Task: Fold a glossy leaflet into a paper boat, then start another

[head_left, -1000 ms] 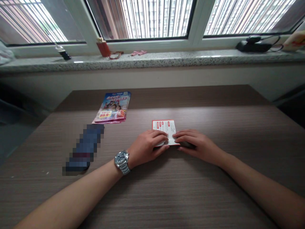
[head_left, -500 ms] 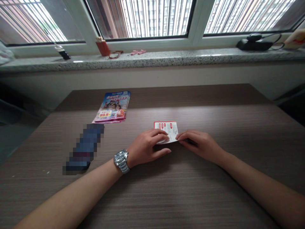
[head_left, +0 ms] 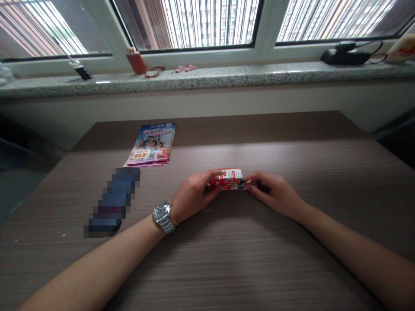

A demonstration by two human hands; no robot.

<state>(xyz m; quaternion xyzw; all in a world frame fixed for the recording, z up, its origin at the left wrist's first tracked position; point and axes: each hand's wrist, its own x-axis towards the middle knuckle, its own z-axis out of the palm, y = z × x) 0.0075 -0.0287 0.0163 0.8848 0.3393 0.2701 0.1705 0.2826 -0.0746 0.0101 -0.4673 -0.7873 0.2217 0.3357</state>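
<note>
Tabletop (head_left: 207, 259), leaflet (head_left: 231, 184) long axis left-to-right.

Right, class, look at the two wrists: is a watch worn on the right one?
No, the silver watch is on the left wrist, while the wrist of the right hand is bare.

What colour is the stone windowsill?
Speckled grey and white, the windowsill shows best in the current head view.

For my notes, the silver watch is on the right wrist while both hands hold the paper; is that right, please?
Not quite: the head view shows the silver watch on the left wrist. The left hand and the right hand do both hold the paper.
</note>
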